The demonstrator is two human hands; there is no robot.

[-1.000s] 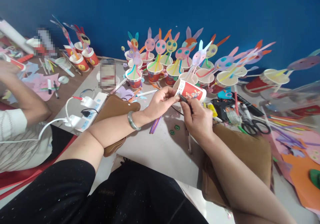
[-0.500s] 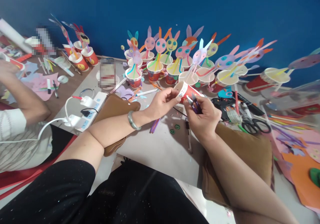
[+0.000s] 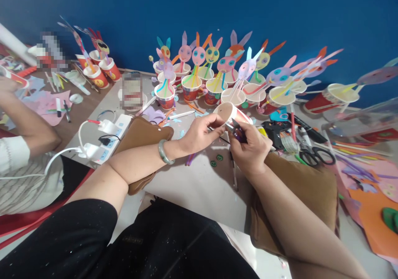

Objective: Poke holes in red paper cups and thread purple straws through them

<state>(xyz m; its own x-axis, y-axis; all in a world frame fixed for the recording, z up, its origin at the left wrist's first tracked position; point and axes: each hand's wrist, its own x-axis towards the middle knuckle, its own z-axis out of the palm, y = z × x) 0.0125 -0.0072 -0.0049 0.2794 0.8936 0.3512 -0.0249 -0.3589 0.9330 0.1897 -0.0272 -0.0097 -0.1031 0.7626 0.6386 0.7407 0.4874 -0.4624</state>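
A red and white paper cup (image 3: 226, 112) is tilted between my hands, its mouth turned up and to the left. My left hand (image 3: 200, 136), with a bangle on its wrist, pinches the cup's near side close to the rim. In my right hand (image 3: 250, 146) are small scissors with dark purple handles (image 3: 239, 134), their blades at the near side of the cup beside my left fingertips. The blade tips are partly hidden. Below my hands lie two small green discs (image 3: 213, 163) and a pen (image 3: 234, 175).
Paper cups (image 3: 191, 89) with rabbit-like paper heads on straws stand along the blue wall. At left are a power strip (image 3: 116, 140) and a co-worker's arm (image 3: 27, 117). Black-handled scissors (image 3: 317, 156), a brown cushion (image 3: 301, 196) and orange paper (image 3: 377, 212) lie right.
The cup has turned so that its mouth shows more and its red side less. My right hand and the scissors have moved slightly left, closer to my left fingertips.
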